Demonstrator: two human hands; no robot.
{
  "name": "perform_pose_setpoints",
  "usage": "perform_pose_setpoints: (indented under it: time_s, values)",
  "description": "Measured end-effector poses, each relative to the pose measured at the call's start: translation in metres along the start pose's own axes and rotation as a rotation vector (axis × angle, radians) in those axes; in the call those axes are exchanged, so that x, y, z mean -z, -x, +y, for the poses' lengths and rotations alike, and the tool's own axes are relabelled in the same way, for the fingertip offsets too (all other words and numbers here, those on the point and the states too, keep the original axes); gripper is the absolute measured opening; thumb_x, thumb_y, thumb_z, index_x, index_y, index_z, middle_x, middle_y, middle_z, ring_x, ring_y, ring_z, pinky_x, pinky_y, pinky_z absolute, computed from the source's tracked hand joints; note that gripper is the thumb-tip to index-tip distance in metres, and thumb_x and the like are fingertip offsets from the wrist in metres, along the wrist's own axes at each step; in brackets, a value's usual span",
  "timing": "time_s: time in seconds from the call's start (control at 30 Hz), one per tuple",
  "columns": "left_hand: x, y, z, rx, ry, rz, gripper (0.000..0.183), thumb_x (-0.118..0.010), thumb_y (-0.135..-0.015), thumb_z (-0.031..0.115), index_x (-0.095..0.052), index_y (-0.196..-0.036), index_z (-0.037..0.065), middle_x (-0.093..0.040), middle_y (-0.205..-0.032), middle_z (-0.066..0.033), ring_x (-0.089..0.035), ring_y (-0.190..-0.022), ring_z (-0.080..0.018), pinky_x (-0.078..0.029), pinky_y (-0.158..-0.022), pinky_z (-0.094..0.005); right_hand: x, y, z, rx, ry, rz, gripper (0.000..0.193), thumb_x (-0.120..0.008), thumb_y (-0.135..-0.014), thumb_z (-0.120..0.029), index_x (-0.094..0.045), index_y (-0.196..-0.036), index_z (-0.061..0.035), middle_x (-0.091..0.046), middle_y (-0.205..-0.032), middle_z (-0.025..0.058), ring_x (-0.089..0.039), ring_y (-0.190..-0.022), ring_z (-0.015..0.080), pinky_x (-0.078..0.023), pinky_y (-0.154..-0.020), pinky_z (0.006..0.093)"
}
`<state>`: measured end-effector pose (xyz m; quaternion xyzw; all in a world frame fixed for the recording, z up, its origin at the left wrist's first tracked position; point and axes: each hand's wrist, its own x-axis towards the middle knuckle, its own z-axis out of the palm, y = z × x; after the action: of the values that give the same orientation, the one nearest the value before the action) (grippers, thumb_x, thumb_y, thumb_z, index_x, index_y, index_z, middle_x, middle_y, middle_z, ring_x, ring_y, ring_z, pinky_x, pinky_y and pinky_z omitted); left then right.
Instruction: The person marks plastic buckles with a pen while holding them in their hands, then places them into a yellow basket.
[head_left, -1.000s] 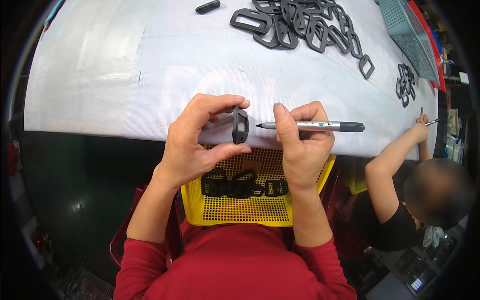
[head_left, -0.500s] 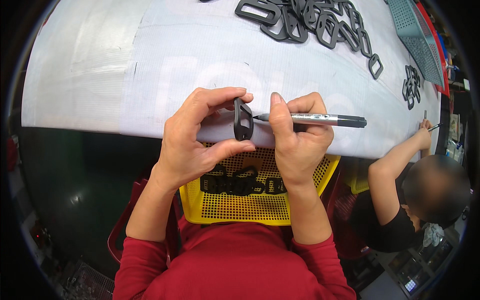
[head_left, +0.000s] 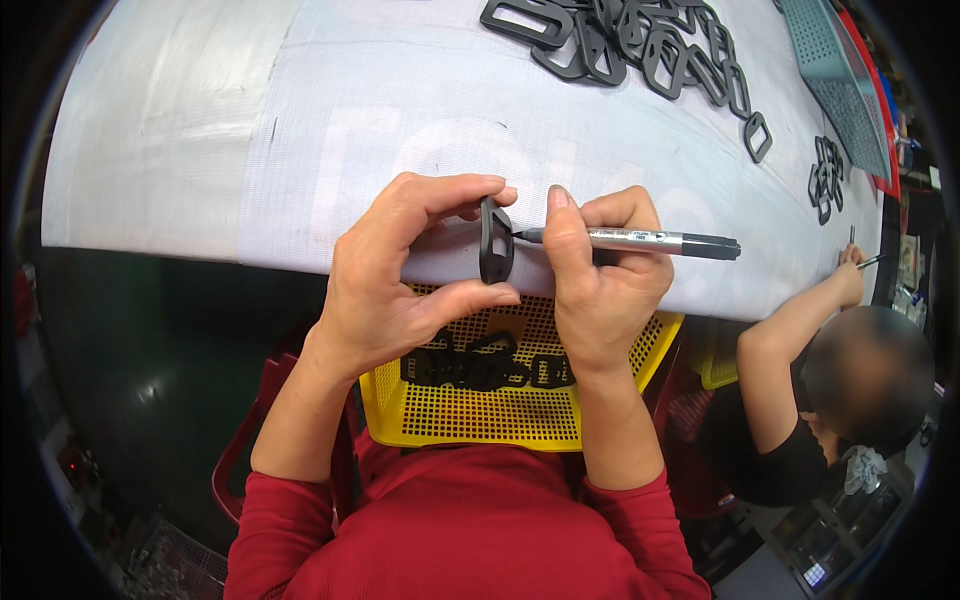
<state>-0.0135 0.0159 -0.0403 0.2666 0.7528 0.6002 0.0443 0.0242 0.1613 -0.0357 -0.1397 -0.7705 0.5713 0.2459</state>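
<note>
My left hand [head_left: 385, 260] grips a black rectangular plastic loop [head_left: 488, 243] by its two ends, thumb below and fingers above, so it stands on edge. Between the thumb and fingers of my right hand [head_left: 605, 280] is a silver marker pen [head_left: 640, 240] with a black end. Its dark tip touches or nearly touches the side of the loop; I cannot tell which. Both hands are over the near edge of the white-covered table [head_left: 350, 150]. Beneath them, a yellow perforated basket [head_left: 480, 430] holds several more black loops [head_left: 480, 365].
A heap of black loops [head_left: 660, 60] lies at the far side of the table, with a smaller cluster [head_left: 825, 180] to the right. A grey-blue basket [head_left: 835, 95] stands at the far right. Another person [head_left: 790, 400] sits at the right, holding a pen. A red chair [head_left: 260, 420] is beside me.
Both hands, with the loop and the marker pen, have shifted slightly right in the picture. The heap on the table also appears a little further right. Both grips stay the same.
</note>
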Motion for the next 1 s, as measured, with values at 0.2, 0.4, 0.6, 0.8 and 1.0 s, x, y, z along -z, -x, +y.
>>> perform_pose_setpoints:
  time_s: [0.2,0.4,0.6,0.8,1.0]
  values:
    - [0.002,0.000,0.003,-0.007,-0.045,-0.022,0.059,-0.080,-0.058,0.016,-0.054,-0.110,0.007,-0.061,-0.099,-0.0035,-0.059,-0.084,-0.0160,-0.049,-0.074,-0.0261,0.004,0.003,-0.005,-0.048,0.047,-0.054,0.021,-0.065,-0.079,-0.009,-0.047,-0.067,-0.0054,-0.046,-0.056,-0.0035,-0.040,-0.051,0.0014,-0.031,-0.046,0.0173]
    - [0.007,0.000,0.008,0.166,0.314,-0.114,0.061,-0.078,-0.063,0.009,-0.047,-0.116,0.000,-0.057,-0.109,-0.0133,-0.056,-0.097,-0.0175,-0.045,-0.080,-0.0284,0.011,-0.002,-0.015,-0.134,-0.353,0.012,0.010,-0.060,-0.085,-0.010,-0.052,-0.085,-0.0030,-0.057,-0.069,0.0050,-0.045,-0.052,0.0030,-0.033,-0.046,0.0159]
    - [0.014,-0.010,0.018,0.461,0.865,-0.397,0.057,-0.068,-0.076,0.015,-0.041,-0.124,-0.003,-0.059,-0.103,-0.0111,-0.060,-0.093,-0.0187,-0.047,-0.084,-0.0295,0.027,-0.018,-0.025,0.071,-0.435,-0.477,0.021,-0.063,-0.076,0.006,-0.063,-0.095,-0.0021,-0.065,-0.085,0.0074,-0.060,-0.066,0.0106,-0.049,-0.057,0.0199]
    - [0.017,-0.016,0.028,0.538,0.948,-0.275,0.038,-0.047,-0.090,0.010,-0.041,-0.125,-0.002,-0.060,-0.105,-0.0110,-0.060,-0.095,-0.0160,-0.046,-0.086,-0.0272,0.037,-0.021,-0.032,-0.264,-0.547,-0.406,0.013,-0.064,-0.076,0.004,-0.059,-0.085,-0.0036,-0.064,-0.074,0.0084,-0.051,-0.050,0.0052,-0.041,-0.045,0.0146]
    - [-0.010,-0.011,0.022,-0.225,0.307,-0.007,0.064,-0.071,-0.064,-0.006,-0.047,-0.122,0.001,-0.050,-0.124,-0.0155,-0.044,-0.120,-0.0269,-0.035,-0.100,-0.0353,0.027,-0.013,-0.021,-0.636,-1.009,-0.247,0.013,-0.061,-0.083,-0.004,-0.053,-0.094,-0.0048,-0.063,-0.075,0.0118,-0.047,-0.046,0.0058,-0.036,-0.040,0.0138]
